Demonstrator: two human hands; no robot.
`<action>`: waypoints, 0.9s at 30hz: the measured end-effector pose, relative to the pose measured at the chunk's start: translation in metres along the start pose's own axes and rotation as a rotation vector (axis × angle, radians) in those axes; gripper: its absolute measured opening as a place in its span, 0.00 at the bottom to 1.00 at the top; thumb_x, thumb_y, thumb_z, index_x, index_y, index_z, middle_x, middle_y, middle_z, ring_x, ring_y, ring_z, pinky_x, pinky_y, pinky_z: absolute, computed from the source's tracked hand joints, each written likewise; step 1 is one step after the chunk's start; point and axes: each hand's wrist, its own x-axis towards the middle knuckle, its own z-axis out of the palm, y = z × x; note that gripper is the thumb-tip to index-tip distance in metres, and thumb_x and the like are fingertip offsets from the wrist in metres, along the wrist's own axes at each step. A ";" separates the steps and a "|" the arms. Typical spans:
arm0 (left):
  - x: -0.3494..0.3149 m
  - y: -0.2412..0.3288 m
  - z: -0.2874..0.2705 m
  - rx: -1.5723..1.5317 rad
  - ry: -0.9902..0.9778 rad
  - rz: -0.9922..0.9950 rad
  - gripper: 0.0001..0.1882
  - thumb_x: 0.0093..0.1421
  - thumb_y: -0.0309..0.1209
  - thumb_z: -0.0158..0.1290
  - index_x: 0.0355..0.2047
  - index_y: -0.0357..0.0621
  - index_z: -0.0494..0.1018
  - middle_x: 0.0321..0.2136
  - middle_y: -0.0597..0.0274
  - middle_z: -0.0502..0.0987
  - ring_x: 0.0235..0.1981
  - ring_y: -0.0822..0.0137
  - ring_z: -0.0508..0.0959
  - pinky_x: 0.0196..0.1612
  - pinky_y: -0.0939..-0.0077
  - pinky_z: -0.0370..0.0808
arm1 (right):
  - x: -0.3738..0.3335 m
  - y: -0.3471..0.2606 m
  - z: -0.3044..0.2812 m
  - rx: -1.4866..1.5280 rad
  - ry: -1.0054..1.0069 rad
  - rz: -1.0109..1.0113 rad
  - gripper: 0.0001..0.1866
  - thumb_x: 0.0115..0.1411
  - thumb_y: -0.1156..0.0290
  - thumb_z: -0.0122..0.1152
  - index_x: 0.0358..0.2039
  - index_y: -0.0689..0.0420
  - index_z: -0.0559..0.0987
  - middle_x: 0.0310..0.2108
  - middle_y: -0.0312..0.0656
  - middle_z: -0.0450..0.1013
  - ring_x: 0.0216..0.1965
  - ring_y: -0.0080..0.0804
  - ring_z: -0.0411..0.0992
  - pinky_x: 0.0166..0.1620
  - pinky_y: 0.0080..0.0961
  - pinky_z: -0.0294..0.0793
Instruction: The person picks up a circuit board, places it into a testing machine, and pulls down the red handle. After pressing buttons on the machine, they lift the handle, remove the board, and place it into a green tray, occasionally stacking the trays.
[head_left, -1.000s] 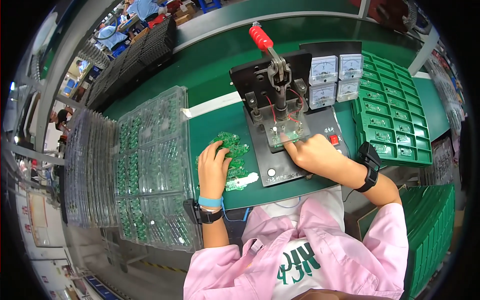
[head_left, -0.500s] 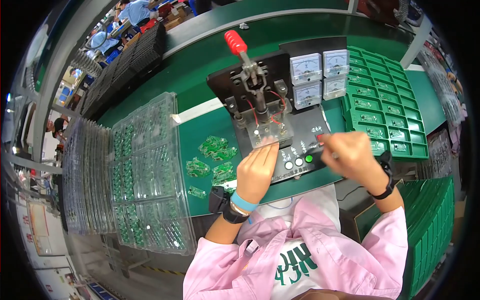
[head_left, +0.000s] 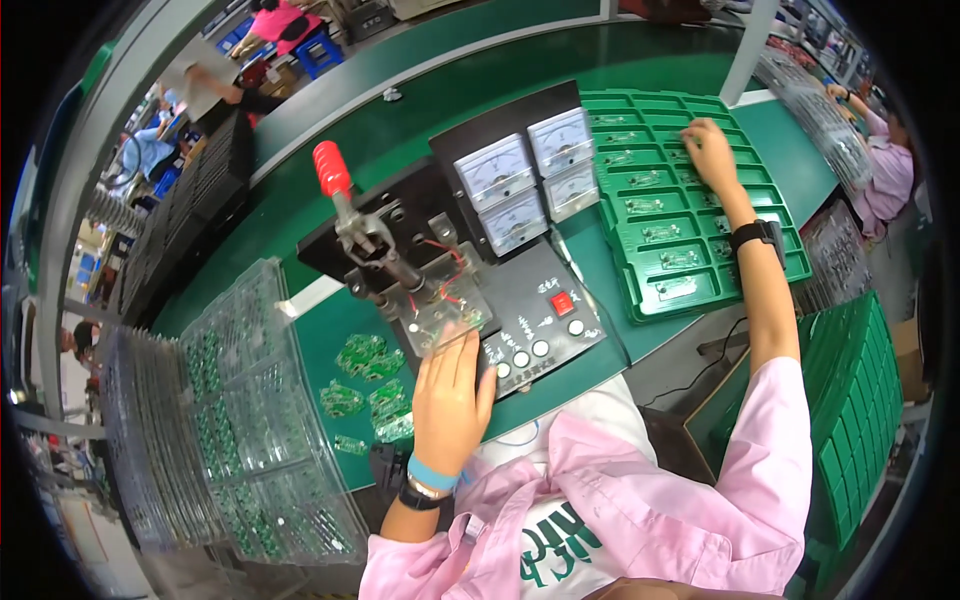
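Note:
My left hand [head_left: 448, 400] lies with its fingers stretched out and open. Its fingertips are at the front edge of the clear block of a test fixture [head_left: 440, 312], and I cannot make out what is beneath them. A toggle clamp with a red handle [head_left: 331, 168] rises above the block, with red wires beside it. Over at the right, my right hand [head_left: 708, 152] is on the far part of a green compartment tray [head_left: 640, 300]. Its fingers bend down closed into a compartment; what they hold, if anything, is hidden. Small circuit boards [head_left: 660, 233] lie in several compartments.
Loose green circuit boards [head_left: 368, 358] lie left of the fixture. Analog meters [head_left: 497, 180] and a red switch [head_left: 561, 303] are on the fixture. Clear blister trays [head_left: 262, 420] with boards stand at left, stacked green trays [head_left: 850, 420] at lower right. Other people work beyond.
My right hand has gone from the switch area to the green tray. The view has turned to the right. My left hand stays at the fixture. The green button light has gone off.

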 end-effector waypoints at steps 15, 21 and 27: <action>0.072 -0.017 -0.043 -0.286 0.541 0.532 0.37 0.52 0.47 0.59 0.58 0.40 0.63 0.55 0.47 0.69 0.56 0.44 0.69 0.66 0.44 0.46 | -0.054 -0.200 -0.131 0.451 -0.116 -0.509 0.13 0.52 0.82 0.58 0.40 0.60 0.78 0.42 0.44 0.76 0.46 0.42 0.74 0.54 0.40 0.68; 0.011 -0.045 0.007 -0.245 0.498 0.141 0.27 0.53 0.35 0.58 0.53 0.41 0.70 0.55 0.47 0.69 0.57 0.42 0.68 0.63 0.45 0.55 | -0.123 -0.259 -0.139 0.498 -0.274 -0.596 0.21 0.50 0.72 0.65 0.47 0.56 0.76 0.50 0.42 0.73 0.52 0.43 0.70 0.60 0.54 0.59; -0.019 -0.059 0.009 -0.169 0.329 -0.023 0.30 0.53 0.35 0.59 0.56 0.44 0.68 0.59 0.45 0.64 0.60 0.41 0.63 0.62 0.45 0.55 | -0.156 -0.295 -0.132 0.582 -0.378 -0.582 0.29 0.49 0.66 0.68 0.53 0.55 0.73 0.56 0.41 0.69 0.55 0.42 0.67 0.61 0.50 0.59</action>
